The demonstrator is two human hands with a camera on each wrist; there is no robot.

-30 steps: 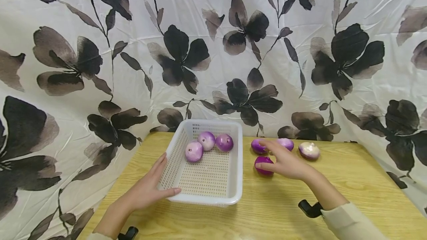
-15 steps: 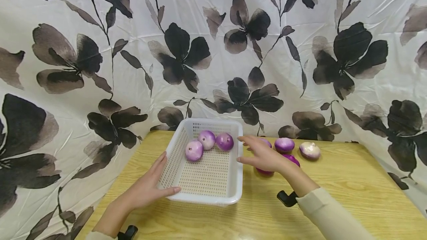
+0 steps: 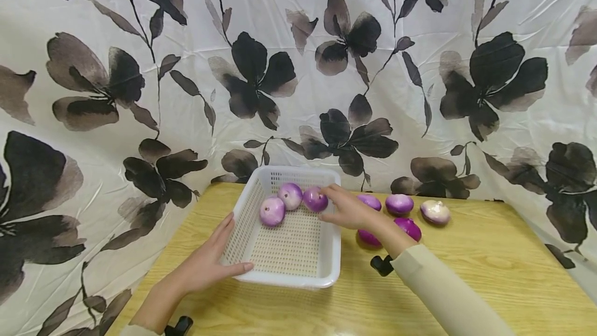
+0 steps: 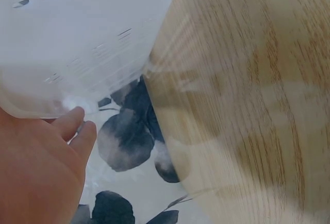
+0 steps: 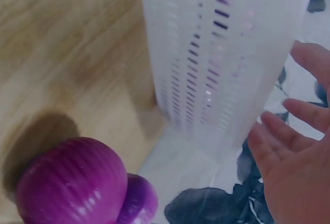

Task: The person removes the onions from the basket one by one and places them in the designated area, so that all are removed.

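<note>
A white perforated plastic basket (image 3: pixel 291 279) stands on the table with several purple-and-white onions in it. My left hand (image 3: pixel 205 268) rests against the basket's near left corner, fingers straight along the outer wall and thumb at the front rim. My right hand (image 3: pixel 352 210) reaches over the right rim with spread fingers, its fingertips right at a purple onion (image 3: pixel 314 199). Two paler onions, one at the back (image 3: pixel 290 196) and one at the left (image 3: pixel 272 211), lie beside it. In the right wrist view, the right hand (image 5: pixel 294 147) has its fingers at the basket's rim (image 5: pixel 281 74).
Several more onions lie on the wooden table (image 3: pixel 471 268) right of the basket, among them a magenta one (image 3: pixel 408 228) and a cream-topped one (image 3: pixel 435 212). My right forearm partly covers this group. A floral cloth (image 3: pixel 280 118) hangs behind the table.
My right hand has moved left from above the loose onions to over the basket's right rim, carrying nothing visible. The left hand and the basket have stayed in place.
</note>
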